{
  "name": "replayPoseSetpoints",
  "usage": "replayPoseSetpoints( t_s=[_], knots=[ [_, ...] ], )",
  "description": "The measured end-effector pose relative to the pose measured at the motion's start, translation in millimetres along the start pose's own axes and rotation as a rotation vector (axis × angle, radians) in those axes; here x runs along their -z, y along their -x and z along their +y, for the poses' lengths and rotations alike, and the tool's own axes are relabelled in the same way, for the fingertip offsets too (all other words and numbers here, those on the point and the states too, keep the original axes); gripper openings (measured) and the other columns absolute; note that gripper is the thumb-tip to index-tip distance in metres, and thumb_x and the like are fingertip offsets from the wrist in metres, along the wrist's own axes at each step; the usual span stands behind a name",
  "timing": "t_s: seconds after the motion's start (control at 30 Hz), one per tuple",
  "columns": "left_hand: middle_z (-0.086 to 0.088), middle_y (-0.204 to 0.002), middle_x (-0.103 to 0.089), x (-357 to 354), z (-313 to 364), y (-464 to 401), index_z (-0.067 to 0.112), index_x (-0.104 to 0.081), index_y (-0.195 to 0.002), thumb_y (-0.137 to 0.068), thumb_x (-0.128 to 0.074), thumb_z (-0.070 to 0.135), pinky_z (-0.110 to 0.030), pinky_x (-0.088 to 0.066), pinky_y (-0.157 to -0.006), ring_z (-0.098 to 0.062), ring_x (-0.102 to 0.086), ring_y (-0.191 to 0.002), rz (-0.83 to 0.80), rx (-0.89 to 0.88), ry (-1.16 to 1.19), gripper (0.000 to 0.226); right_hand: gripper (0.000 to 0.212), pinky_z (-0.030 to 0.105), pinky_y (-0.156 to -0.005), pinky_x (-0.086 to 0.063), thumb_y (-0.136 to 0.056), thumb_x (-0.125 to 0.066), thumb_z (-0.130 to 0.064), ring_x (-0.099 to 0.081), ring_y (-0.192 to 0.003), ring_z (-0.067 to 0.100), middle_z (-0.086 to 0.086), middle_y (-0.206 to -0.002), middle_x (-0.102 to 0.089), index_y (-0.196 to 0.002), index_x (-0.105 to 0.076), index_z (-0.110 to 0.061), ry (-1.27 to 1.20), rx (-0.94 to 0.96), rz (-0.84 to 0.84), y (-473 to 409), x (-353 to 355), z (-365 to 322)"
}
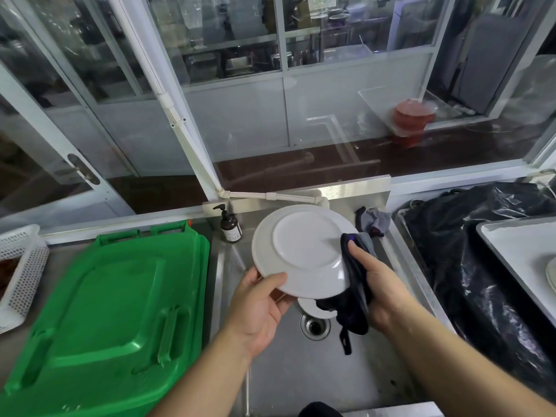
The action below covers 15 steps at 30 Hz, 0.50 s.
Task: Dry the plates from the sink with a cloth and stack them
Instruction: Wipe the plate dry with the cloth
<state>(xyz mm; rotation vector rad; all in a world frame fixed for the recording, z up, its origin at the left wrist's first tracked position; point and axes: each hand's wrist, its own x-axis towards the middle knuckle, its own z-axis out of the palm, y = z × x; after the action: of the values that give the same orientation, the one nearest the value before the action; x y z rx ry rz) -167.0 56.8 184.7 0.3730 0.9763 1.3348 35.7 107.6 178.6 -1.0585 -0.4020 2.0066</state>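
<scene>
A white plate (301, 249) is held tilted above the steel sink (285, 371), its underside facing me. My left hand (258, 305) grips its lower left rim, thumb on the underside. My right hand (371, 287) holds a dark cloth (355, 299) wrapped over the plate's right rim, thumb pressing the cloth on the underside. Part of the cloth hangs down toward the drain (315, 325). Another white plate (311, 308) lies in the sink, mostly hidden under the held one. A stack of plates (552, 275) shows at the right edge on a white tray (511, 251).
A green bin lid (105, 311) lies left of the sink, with a white perforated basket (21, 272) beyond it. A brown pump bottle (230, 225) stands at the sink's back left corner and a grey rag (373, 221) at the back right. Black plastic bags (469, 251) fill the right.
</scene>
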Motion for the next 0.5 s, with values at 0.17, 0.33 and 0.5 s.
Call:
replayPoseSetpoints(
  t_s=[0.17,0.33,0.5],
  knots=[
    [-0.015,-0.110,-0.077,15.5,42.0,-8.9,0.009,-0.073,-0.123,-0.085,-0.069,0.016,-0.036,-0.066,-0.071,-0.025,-0.077,-0.091,-0.087,0.096,-0.017,0.039,0.042,0.060,-0.076,-0.062,-0.090,-0.072,-0.044,-0.078,-0.091,0.039,0.021,-0.113,-0.078,-0.113,-0.082,-0.010,0.153,-0.046,-0.090,0.9,17.6,-30.8],
    [-0.018,-0.120,-0.074,13.9,54.6,-6.1,0.013,-0.070,-0.133,-0.090,-0.066,0.006,-0.037,-0.066,-0.072,-0.028,-0.077,-0.097,-0.253,0.070,-0.040,0.044,0.044,0.049,-0.073,-0.066,-0.086,-0.077,-0.040,-0.079,-0.090,0.035,0.018,-0.113,-0.079,-0.116,-0.081,-0.008,0.134,0.001,-0.046,-0.7,7.4,-43.8],
    [-0.018,-0.127,-0.073,3.3,36.9,-0.8,0.014,-0.075,-0.126,-0.091,-0.061,0.008,-0.033,-0.065,-0.075,-0.025,-0.075,-0.104,-0.153,-0.009,0.000,0.038,0.045,0.046,-0.063,-0.064,-0.082,-0.079,-0.044,-0.079,-0.083,0.037,0.019,-0.113,-0.079,-0.108,-0.084,-0.008,0.036,0.013,0.024,3.3,0.3,-28.1]
  ],
)
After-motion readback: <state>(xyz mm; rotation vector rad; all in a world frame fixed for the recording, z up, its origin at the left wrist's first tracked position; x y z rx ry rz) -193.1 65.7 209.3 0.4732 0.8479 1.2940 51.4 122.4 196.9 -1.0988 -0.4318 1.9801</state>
